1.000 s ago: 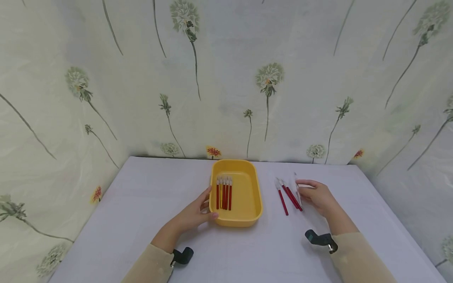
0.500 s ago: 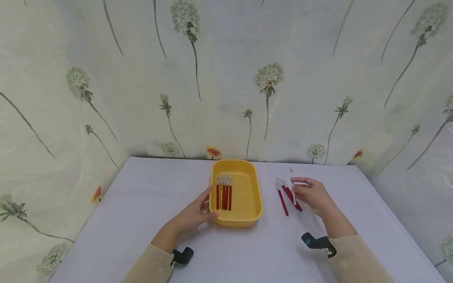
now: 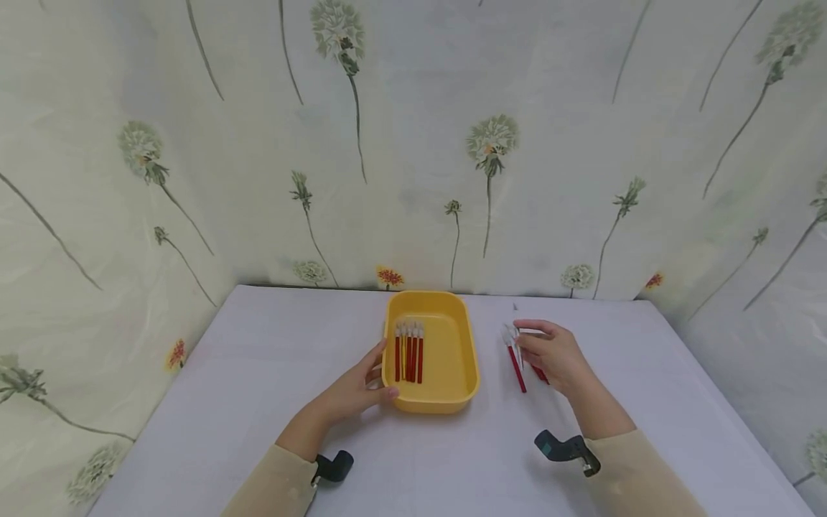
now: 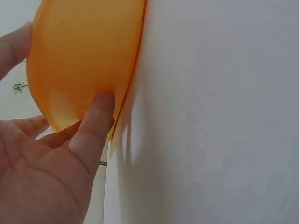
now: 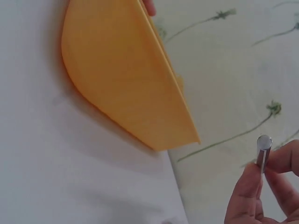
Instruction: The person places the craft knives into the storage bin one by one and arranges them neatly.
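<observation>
Left hand (image 3: 355, 390): fingers and thumb spread round left side and near-left corner of yellow tray (image 3: 450, 352), tray mid-worktop (image 3: 278, 334), by back edge. Hold unchanged. Row of pens (image 3: 414, 359) inside along tray's left wall, also unchanged. Loose red pens (image 3: 517, 372) lie right of tray, partly covered. Right hand (image 3: 554, 355) nearly closed, thumb and fingertips pinching silver pen (image 5: 263, 151). Change: that hand shifted left over the loose pens, so pen looks nearer tray's right rim, still outside it.
</observation>
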`<state>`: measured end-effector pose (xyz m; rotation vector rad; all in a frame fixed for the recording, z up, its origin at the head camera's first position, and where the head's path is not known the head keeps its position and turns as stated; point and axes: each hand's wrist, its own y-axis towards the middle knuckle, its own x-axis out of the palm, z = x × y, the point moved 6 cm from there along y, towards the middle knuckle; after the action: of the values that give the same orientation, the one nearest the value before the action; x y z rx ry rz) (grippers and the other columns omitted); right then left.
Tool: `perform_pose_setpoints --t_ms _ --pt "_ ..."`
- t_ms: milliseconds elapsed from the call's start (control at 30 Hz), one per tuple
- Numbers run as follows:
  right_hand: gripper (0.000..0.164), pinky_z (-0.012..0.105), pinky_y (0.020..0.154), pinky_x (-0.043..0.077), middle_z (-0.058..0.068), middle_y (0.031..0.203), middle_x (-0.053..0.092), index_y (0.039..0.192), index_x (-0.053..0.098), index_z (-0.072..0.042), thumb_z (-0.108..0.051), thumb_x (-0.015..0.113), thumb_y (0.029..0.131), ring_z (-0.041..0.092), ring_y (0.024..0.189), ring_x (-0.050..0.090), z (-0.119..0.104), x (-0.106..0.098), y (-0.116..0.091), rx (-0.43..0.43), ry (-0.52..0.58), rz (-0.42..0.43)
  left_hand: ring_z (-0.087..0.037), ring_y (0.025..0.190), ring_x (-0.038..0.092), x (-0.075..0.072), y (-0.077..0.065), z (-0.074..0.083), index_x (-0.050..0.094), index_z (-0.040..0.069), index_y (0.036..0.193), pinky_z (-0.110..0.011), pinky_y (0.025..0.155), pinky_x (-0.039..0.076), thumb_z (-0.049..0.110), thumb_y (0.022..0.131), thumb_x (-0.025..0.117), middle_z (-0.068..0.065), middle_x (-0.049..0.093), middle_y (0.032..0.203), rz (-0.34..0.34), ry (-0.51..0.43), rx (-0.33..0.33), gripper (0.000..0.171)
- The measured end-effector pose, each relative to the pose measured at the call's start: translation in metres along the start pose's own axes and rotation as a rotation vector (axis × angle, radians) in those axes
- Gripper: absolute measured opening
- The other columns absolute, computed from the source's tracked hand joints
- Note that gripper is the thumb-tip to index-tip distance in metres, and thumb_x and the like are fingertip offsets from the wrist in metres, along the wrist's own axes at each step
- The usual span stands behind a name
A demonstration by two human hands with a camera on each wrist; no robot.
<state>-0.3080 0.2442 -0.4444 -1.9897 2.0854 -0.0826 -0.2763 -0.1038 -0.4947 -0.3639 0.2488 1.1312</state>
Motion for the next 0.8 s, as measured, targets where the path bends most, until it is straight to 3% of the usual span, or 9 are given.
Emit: perform_pose_setpoints --t_ms 233,533,800 --pt "0.039 0.023 0.082 0.057 0.007 0.108 0.065 0.134 0.058 -0.004 -0.014 0.066 0.098 0.015 0.089 0.066 -0.002 0.018 0.000 0.022 0.008 0.017 -0.032 0.145 0.036 -0.001 0.000 0.002 0.013 0.027 0.162 -0.054 0.112 0.037 0.043 0.085 0.079 -0.009 0.029 0.162 -0.005 -0.011 -0.002 0.102" --pt "0.036 0.024 0.081 0.058 0.007 0.106 0.066 0.131 0.062 -0.005 -0.013 0.068 0.096 0.023 0.095 0.065 -0.006 0.041 0.000 0.022 0.018 -0.002 -0.032 0.144 0.037 -0.002 -0.001 0.002 0.013 0.029 0.162 -0.053 0.112 0.037 0.042 0.086 0.078 -0.010 0.030 0.162 -0.003 -0.014 -0.001 0.102" --pt "0.038 0.028 0.087 0.057 0.018 0.124 0.061 0.133 0.060 -0.003 -0.011 0.065 0.097 0.022 0.100 0.063 -0.009 0.061 0.001 0.021 -0.001 -0.032 -0.031 0.144 0.038 -0.001 -0.001 0.001 0.013 0.029 0.162 -0.052 0.111 0.038 0.041 0.086 0.078 -0.010 0.030 0.162 -0.006 -0.016 -0.003 0.101"
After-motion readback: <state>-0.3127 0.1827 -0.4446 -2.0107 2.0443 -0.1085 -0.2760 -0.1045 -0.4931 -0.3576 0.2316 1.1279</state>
